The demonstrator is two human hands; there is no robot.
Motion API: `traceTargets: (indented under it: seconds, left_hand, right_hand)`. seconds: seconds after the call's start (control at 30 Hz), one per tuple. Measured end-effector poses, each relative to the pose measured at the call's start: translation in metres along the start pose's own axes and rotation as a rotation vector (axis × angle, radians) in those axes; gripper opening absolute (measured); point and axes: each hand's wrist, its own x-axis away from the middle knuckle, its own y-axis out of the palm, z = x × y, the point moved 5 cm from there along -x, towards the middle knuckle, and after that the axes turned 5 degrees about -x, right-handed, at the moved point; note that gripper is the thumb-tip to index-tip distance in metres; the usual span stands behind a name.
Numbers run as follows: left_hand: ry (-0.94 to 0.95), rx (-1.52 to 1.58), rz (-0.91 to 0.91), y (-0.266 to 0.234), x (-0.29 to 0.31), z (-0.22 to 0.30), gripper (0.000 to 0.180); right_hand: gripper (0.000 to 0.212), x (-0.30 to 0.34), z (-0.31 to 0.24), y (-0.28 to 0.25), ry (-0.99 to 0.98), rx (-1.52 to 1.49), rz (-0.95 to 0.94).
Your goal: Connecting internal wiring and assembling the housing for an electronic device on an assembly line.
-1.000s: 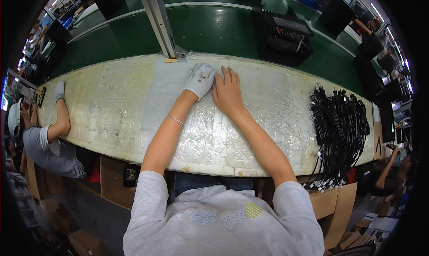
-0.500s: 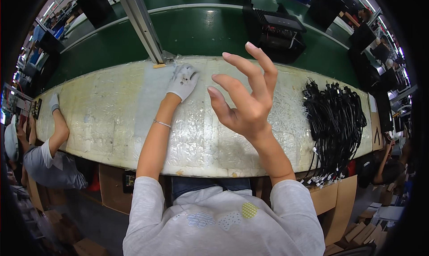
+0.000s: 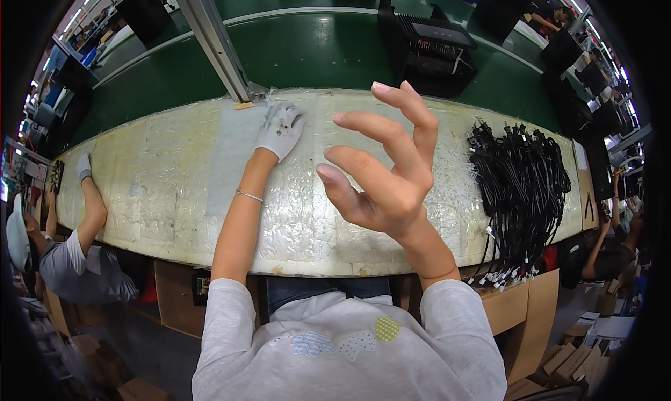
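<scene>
Bare and raised over the worktable (image 3: 175, 191), my right hand (image 3: 391, 163) has its fingers spread and loosely curved, with nothing between them. My left hand (image 3: 281, 130) wears a white glove with dark smudges and rests at the table's far side, close to the metal post. Its fingers are blurred, and whether they hold anything is hidden. To the right of my right hand lies a large heap of black power cords (image 3: 521, 184), their white connectors (image 3: 503, 278) hanging over the near edge.
A metal post (image 3: 213, 48) rises at the far edge. Beyond runs a green conveyor (image 3: 307, 55) carrying a black finned device (image 3: 437, 41). White ties or strips (image 3: 454, 156) lie beside the cords. Co-workers sit left (image 3: 84, 261) and right (image 3: 608, 254). Cardboard boxes (image 3: 178, 296) stand below.
My right hand has turned a little and moved slightly down, its fingers still apart. The left hand stays at nearly the same spot. The whole view has shifted slightly.
</scene>
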Motion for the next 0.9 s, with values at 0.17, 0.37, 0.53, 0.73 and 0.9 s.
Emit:
traceTargets:
  seconds: [0.17, 0.37, 0.53, 0.73, 0.9]
  left_hand:
    - [-0.002, 0.041, -0.146, 0.014, -0.003, -0.009, 0.026]
    - [-0.058, 0.143, -0.152, 0.008, -0.001, -0.003, 0.026]
    - [-0.014, 0.031, -0.040, -0.004, 0.002, 0.003, 0.026]
    - [-0.002, 0.014, -0.021, -0.007, 0.001, 0.004, 0.027]
    - [-0.011, -0.010, -0.047, -0.005, 0.001, 0.002, 0.028]
  right_hand:
    - [0.013, -0.001, -0.001, 0.000, 0.016, -0.039, -0.033]
    - [0.014, -0.001, -0.001, 0.000, 0.021, -0.043, -0.034]
    - [0.025, 0.001, 0.001, 0.004, 0.001, -0.064, -0.007]
    - [0.031, -0.002, 0.002, 0.004, -0.028, -0.104, 0.031]
    - [0.030, -0.001, 0.003, 0.001, -0.063, -0.100, 0.039]
